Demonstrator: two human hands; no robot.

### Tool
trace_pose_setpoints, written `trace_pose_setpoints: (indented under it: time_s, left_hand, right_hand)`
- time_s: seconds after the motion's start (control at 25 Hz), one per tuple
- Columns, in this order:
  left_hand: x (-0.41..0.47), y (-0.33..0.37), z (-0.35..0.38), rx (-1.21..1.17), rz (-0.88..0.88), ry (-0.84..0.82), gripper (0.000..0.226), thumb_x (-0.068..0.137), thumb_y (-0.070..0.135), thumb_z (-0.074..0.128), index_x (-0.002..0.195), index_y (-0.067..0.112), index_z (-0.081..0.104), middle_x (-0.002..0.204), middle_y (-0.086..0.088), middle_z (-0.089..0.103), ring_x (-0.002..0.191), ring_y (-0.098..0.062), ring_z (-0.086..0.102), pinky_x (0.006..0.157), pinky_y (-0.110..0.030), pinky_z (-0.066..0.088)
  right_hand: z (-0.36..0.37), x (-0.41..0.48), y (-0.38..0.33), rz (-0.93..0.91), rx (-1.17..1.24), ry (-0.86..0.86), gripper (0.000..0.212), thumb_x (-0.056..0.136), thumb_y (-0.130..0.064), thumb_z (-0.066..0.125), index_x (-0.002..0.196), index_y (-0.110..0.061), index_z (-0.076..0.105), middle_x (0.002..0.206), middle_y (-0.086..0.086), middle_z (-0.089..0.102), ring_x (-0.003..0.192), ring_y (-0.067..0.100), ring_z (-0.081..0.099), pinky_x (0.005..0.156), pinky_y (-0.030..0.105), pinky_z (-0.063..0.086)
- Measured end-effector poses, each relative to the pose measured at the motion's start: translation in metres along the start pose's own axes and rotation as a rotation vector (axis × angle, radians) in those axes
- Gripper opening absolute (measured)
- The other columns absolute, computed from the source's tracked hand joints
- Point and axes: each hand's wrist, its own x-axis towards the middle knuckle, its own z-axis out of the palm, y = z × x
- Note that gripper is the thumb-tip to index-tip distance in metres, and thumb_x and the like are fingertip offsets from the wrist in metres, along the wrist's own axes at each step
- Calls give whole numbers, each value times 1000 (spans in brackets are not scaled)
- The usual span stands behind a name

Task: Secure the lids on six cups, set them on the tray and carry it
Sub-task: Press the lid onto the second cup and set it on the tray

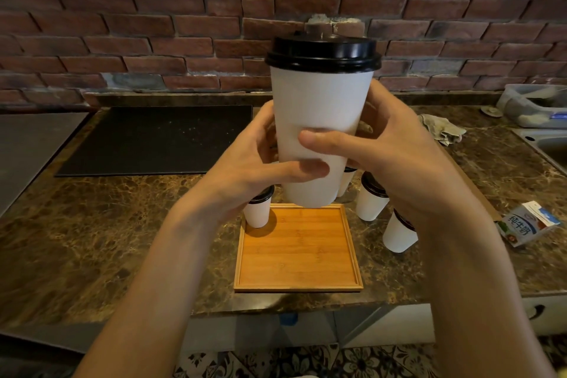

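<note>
I hold a tall white paper cup [319, 107] with a black lid [322, 54] up in front of me, above the counter. My left hand [260, 159] wraps its lower left side and my right hand [377, 144] grips its right side, thumb across the front. Below lies a square wooden tray [299, 255]. One lidded white cup [257, 209] stands on the tray's far left corner. Two more lidded cups [369, 199] [399, 233] stand on the counter right of the tray. Another cup [346, 181] is mostly hidden behind the held one.
The brown marble counter [122, 239] carries a black mat [153, 138] at the back left, a milk carton [527, 227] at the right, a crumpled cloth [441, 127], and a sink [546, 144] with a grey container [534, 104] at the far right. A brick wall stands behind.
</note>
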Motion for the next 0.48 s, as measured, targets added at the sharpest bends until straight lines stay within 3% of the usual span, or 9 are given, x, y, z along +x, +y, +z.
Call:
trace_pose_setpoints:
  time_s: [0.12,0.24,0.48]
  left_hand:
    - [-1,1,0,-53,-10,-53,90,62,26,82,138,24,34,125,4,58,116,-18,58,84,-27,52]
    - [-1,5,0,-68,-15,-80,89,61,34,83,136,25,36,122,7,58,114,-18,58,82,-28,53]
    - [1,9,6,-45,19,-51,80,67,28,77,135,23,37,120,11,60,114,-16,59,82,-27,53]
  right_hand:
    - [-7,0,0,21,103,-63,71,67,-30,81,132,-26,53,120,-6,66,112,13,64,88,39,59]
    - [-10,-1,-2,31,172,-115,67,66,-28,85,127,-27,56,116,-5,69,109,15,67,81,32,59]
    - [-11,0,-5,56,172,-115,66,67,-32,79,129,-23,56,119,-2,69,109,16,67,83,36,59]
